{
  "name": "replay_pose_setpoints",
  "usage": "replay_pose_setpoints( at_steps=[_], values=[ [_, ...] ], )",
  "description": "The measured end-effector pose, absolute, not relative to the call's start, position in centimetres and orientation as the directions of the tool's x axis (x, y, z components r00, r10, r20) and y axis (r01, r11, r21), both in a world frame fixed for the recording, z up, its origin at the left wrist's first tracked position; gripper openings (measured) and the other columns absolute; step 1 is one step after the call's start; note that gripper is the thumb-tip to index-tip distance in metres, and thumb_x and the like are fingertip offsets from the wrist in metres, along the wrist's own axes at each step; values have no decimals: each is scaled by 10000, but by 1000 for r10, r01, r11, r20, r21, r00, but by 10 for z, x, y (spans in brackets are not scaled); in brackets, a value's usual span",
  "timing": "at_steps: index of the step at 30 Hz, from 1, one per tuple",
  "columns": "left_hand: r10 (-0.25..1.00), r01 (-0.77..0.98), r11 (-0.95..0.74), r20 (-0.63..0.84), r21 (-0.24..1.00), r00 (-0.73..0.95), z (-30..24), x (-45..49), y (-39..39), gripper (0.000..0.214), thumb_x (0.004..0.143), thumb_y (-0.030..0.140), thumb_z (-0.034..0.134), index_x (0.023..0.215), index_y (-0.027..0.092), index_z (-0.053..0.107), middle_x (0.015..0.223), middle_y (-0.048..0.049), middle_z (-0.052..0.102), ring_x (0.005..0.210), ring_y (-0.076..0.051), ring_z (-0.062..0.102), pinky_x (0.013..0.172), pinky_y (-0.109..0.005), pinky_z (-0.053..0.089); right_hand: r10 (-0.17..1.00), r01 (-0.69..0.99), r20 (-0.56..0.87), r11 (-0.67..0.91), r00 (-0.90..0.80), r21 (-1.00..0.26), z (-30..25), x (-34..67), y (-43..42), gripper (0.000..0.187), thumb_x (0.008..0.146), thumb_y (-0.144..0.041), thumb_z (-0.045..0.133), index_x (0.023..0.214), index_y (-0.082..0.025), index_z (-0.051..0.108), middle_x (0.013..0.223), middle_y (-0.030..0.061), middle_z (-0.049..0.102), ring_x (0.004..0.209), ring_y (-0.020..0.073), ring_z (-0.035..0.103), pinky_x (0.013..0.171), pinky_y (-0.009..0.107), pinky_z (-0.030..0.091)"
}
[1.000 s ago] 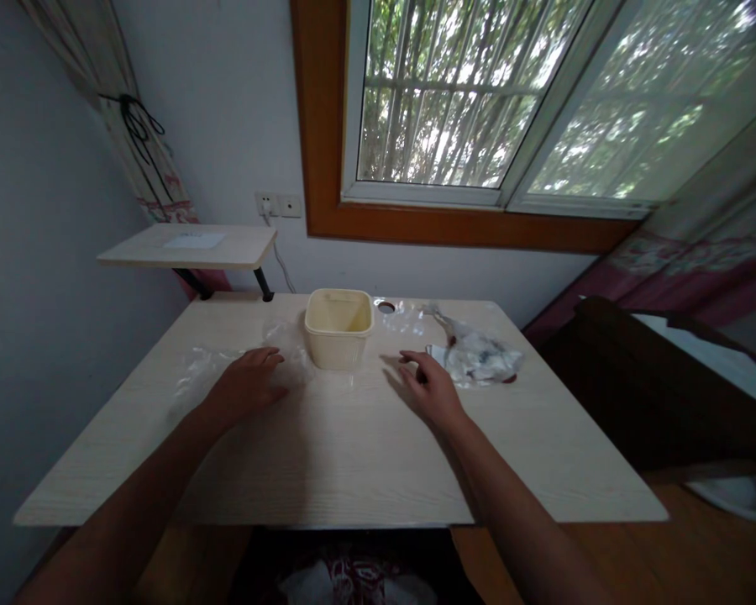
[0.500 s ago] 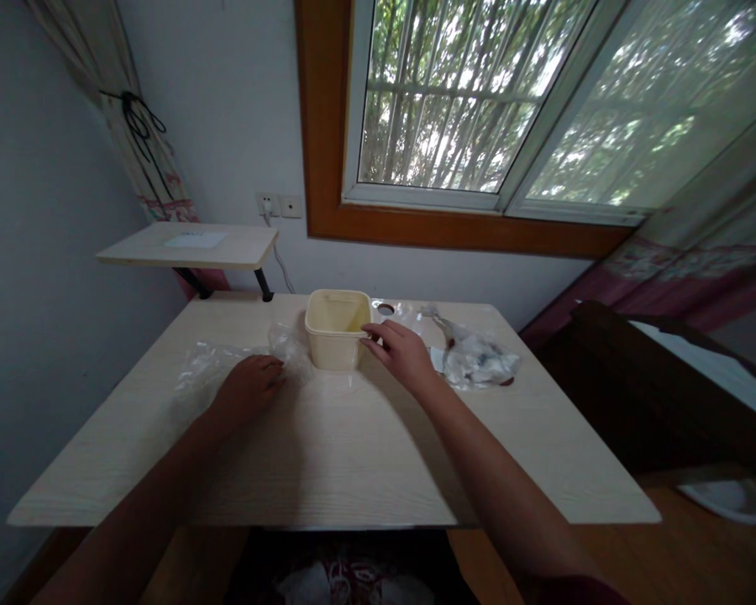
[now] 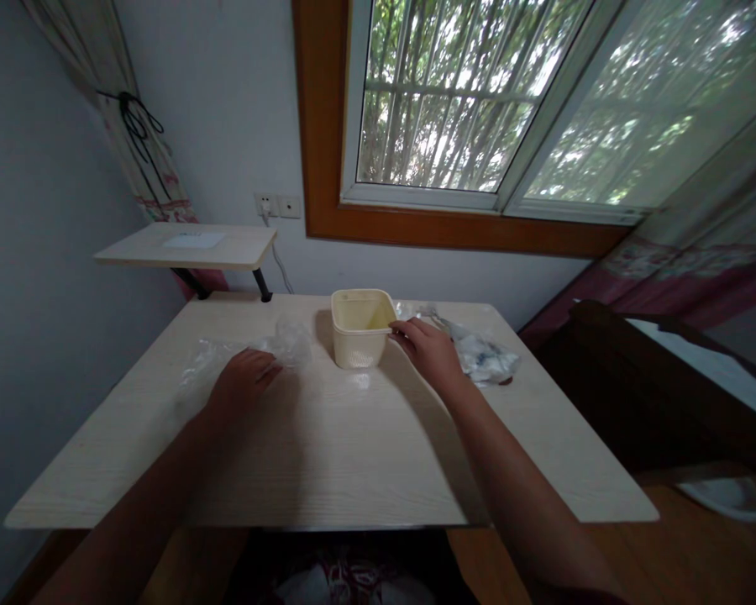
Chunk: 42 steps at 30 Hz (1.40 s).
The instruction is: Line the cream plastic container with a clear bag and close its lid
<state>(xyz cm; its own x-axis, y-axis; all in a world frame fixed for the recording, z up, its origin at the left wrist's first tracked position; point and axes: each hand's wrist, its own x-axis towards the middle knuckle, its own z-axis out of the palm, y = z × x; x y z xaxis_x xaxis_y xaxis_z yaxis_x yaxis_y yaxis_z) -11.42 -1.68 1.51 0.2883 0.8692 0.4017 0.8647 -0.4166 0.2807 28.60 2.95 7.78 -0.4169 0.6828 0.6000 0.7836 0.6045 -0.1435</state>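
Note:
A cream plastic bin (image 3: 360, 346) stands upright on the table, its mouth facing up. My right hand (image 3: 429, 351) pinches the right side of its rim between thumb and fingers. To the left, a crumpled clear plastic bag (image 3: 290, 343) lies spread on the tabletop. My left hand (image 3: 244, 378) rests on this bag with fingers curled and closed on the film; its fingertips are partly hidden. Behind my right hand is another clear plastic bag (image 3: 488, 357) with something dark and whitish inside that I cannot make out.
The pale wooden table (image 3: 359, 462) reaches back to the wall. A raised shelf (image 3: 227, 252) with a paper label (image 3: 194, 240) stands at the back left. A wall socket (image 3: 266, 205) holds a plug. Dark furniture (image 3: 636, 395) is at the right.
The bin has slid to the right along the table, with my right hand on its rim. My left hand has stayed nearly in place on the clear bag.

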Motion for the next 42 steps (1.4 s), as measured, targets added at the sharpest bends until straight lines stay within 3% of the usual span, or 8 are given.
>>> replay_pose_setpoints(
  at_steps=[7, 16, 22, 28, 32, 36, 38, 42],
  values=[
    [858, 653, -474, 477, 590, 192, 39, -125, -28, 249, 906, 446, 653, 939, 233, 777, 1039, -58, 773, 1049, -250, 690, 1054, -412, 485, 677, 723, 614, 649, -406, -237, 64, 290, 6, 301, 1017, -364, 559, 1264, -215, 647, 865, 52, 735, 718, 183, 672, 664, 284, 483],
    [941, 157, -238, 268, 958, -208, 66, -129, -52, 198, 679, 381, 858, 796, 240, 785, 936, -58, 793, 933, -268, 728, 935, -387, 582, 625, 549, 530, 773, -573, -317, 51, 238, -30, 242, 1036, -355, 530, 1103, -228, 724, 944, 70, 775, 814, 175, 713, 728, 270, 525],
    [939, -207, -176, 102, 962, -328, 64, -124, -57, 394, 582, 457, 901, 821, 186, 745, 885, -70, 783, 854, -246, 742, 812, -344, 625, 713, 444, 367, 675, -598, -589, 47, 196, -35, 343, 978, -422, 649, 1254, -220, 674, 1166, 89, 748, 937, 187, 717, 878, 319, 546],
    [963, -377, -169, 70, 911, -262, 69, -116, -64, 429, 782, 548, 760, 1074, 236, 717, 981, -51, 774, 979, -285, 744, 867, -394, 636, 800, 325, 309, 515, -513, -794, 40, 167, -39, 634, 860, -394, 785, 1419, -238, 527, 1307, 105, 673, 780, 141, 671, 791, 311, 558],
    [976, -432, -113, 19, 895, -217, 78, -104, -65, 398, 887, 586, 641, 1060, 236, 720, 979, -53, 773, 1004, -276, 743, 896, -407, 635, 828, 317, 324, 492, -457, -811, 46, 151, -40, 604, 835, -404, 800, 1370, -249, 568, 1180, 60, 707, 686, 124, 619, 694, 279, 527],
    [985, -517, -6, -85, 856, -153, 89, -93, -63, 480, 921, 634, 569, 1093, 211, 716, 1016, -82, 770, 983, -272, 741, 861, -412, 649, 833, 357, 404, 533, -377, -767, 56, 149, -38, 180, 932, -371, 682, 1046, -236, 719, 852, 10, 718, 686, 150, 619, 660, 267, 485],
    [982, -548, -39, -69, 836, -176, 95, -91, -59, 437, 942, 595, 569, 1106, 213, 705, 1041, -75, 761, 997, -252, 733, 864, -403, 648, 839, 352, 429, 533, -334, -769, 60, 152, -38, 172, 959, -383, 633, 923, -237, 717, 762, 1, 705, 669, 155, 628, 639, 262, 477],
    [957, -555, -213, 56, 804, -286, 103, -91, -47, 377, 998, 540, 504, 1150, 237, 670, 1175, -58, 727, 1139, -241, 683, 922, -423, 623, 883, 290, 427, 468, -194, -835, 72, 164, -39, 221, 975, -436, 592, 949, -234, 676, 639, -25, 676, 573, 146, 619, 575, 247, 469]
  ],
)
